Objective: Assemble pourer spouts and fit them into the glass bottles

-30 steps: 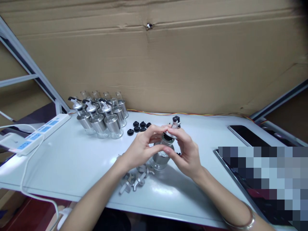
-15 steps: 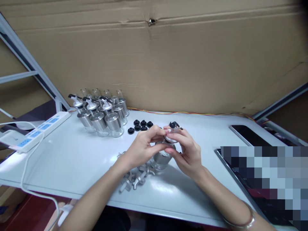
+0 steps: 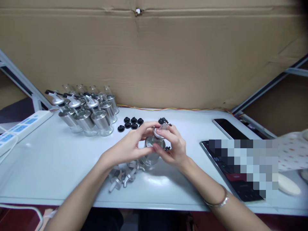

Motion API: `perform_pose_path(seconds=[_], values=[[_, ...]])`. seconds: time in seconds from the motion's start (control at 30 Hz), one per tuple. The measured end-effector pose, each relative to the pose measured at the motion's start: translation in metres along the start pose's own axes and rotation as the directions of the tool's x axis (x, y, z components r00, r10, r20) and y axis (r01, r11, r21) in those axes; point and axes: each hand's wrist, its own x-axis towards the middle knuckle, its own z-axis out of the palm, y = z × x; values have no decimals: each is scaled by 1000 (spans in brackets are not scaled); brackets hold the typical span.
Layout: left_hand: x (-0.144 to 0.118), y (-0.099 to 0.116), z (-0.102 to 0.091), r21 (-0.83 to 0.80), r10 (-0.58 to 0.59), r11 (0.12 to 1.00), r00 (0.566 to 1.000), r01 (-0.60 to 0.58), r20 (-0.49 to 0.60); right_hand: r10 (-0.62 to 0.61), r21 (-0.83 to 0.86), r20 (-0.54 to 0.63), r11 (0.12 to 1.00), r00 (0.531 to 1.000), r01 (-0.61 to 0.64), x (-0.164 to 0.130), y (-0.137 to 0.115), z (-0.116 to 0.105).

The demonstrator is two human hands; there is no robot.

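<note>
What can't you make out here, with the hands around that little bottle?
- Bottle, head view: both hands, left hand and right hand, cover its neck, so the cap's seating is hidden.
- Screen at right: pixelated, unreadable.
- Power strip: cut by the left edge.
- Black stoppers: too small for detail.

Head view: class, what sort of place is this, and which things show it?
Probably a small assembly bench: rows of matching bottles, loose black caps and silver spouts on a white table, walled with cardboard. Both hands hold one bottle.
</note>
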Motion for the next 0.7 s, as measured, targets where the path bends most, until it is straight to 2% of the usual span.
perform_pose_path(seconds=[0.23,0.53,0.7], values=[[-4,2,-4,47,-60,997,996,56,73,42,12,21,999,999,-42,0,-1,3],[-4,0,2,154,-16,988,999,8,49,58,122,32,991,998,-62,-2,1,7],[-2,-4,4,116,-44,992,999,43,8,75,135,38,988,996,-80,-4,2,6]])
